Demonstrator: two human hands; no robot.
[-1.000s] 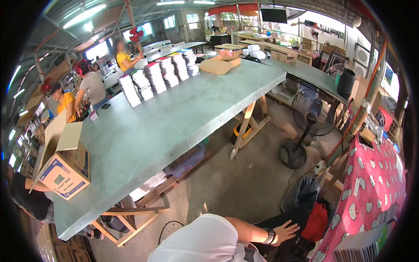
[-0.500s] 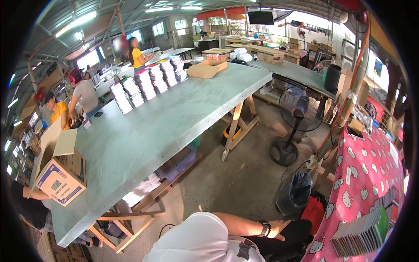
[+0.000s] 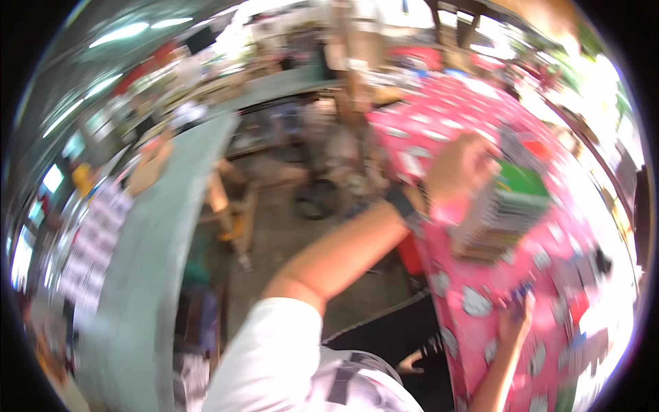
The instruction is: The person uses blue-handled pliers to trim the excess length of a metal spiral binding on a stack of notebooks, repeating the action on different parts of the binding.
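My left hand (image 3: 463,172) reaches across to the pink patterned table cover (image 3: 473,302), a dark watch on its wrist. Its fingers are curled at the upper left edge of a stack of spiral notebooks (image 3: 504,216) with a green top cover; blur hides whether they grip a notebook. Lower right, my right hand (image 3: 516,321) is over the same cover, fingers bent around a small bluish-purple thing (image 3: 519,292) too smeared to name.
Along the left runs a long grey-green table (image 3: 147,261) carrying several white notebook stacks (image 3: 96,240). More blurred items (image 3: 580,275) lie right of my right hand. A floor fan (image 3: 317,199) stands between the tables.
My view has swung right toward the pink-covered table. My left hand has risen from my lap to the notebook stack, and my right hand has come into view.
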